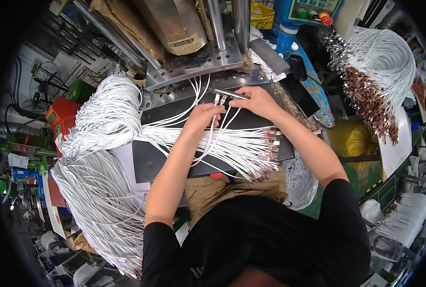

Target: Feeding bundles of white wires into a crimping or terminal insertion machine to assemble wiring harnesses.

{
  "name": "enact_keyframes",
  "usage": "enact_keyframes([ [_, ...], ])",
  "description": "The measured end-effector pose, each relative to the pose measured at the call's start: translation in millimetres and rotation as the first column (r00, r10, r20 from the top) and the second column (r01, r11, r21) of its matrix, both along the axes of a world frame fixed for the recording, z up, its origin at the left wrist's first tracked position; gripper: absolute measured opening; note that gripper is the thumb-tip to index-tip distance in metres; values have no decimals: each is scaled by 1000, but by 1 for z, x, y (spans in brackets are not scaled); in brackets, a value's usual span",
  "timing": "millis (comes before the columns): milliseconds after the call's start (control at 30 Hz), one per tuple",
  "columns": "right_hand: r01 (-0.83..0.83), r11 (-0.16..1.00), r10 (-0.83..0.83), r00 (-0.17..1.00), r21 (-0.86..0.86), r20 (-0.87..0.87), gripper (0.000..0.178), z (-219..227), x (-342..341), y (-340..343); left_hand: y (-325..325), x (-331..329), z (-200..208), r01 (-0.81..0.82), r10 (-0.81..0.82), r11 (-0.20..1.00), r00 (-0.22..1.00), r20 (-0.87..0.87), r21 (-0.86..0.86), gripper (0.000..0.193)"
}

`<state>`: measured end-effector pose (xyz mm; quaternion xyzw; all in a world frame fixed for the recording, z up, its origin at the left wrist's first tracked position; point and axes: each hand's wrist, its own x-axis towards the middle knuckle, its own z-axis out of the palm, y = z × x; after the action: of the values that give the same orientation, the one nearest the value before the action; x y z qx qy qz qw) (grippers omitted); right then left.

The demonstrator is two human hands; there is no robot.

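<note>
My left hand (205, 116) is closed with fingertips pinching a white cable (216, 109) just below its small connector end. Close beside it, my right hand (258, 102) grips a narrow grey metal bar (234, 94). The bar meets the cable connectors between both hands; whether they are seated in it I cannot tell. Under my forearms a fanned bundle of white cables (227, 146) lies on a black work board (143, 167), metal-tipped connectors toward the right. A few cables (196, 95) run up toward the machine's steel plate (194, 69).
Thick coils of white cable (107, 112) and a hanging cable mass (98, 201) fill the left side. Machine posts (216, 26) rise ahead. At right are a phone-like dark slab (300, 97), a control panel (313, 12), and another cable bundle (385, 57).
</note>
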<state>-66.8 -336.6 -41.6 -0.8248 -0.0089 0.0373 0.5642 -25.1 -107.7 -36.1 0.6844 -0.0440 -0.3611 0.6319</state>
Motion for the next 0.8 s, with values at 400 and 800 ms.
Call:
enact_keyframes([
  [400, -9, 993, 19, 997, 118, -77, 43, -10, 5, -18, 1, -4, 9, -144, 143, 989, 989, -35, -24, 27],
  [800, -129, 991, 126, 989, -31, -82, 35, 6, -4, -19, 2, 1, 1, -25, 20, 996, 998, 67, 80, 31],
])
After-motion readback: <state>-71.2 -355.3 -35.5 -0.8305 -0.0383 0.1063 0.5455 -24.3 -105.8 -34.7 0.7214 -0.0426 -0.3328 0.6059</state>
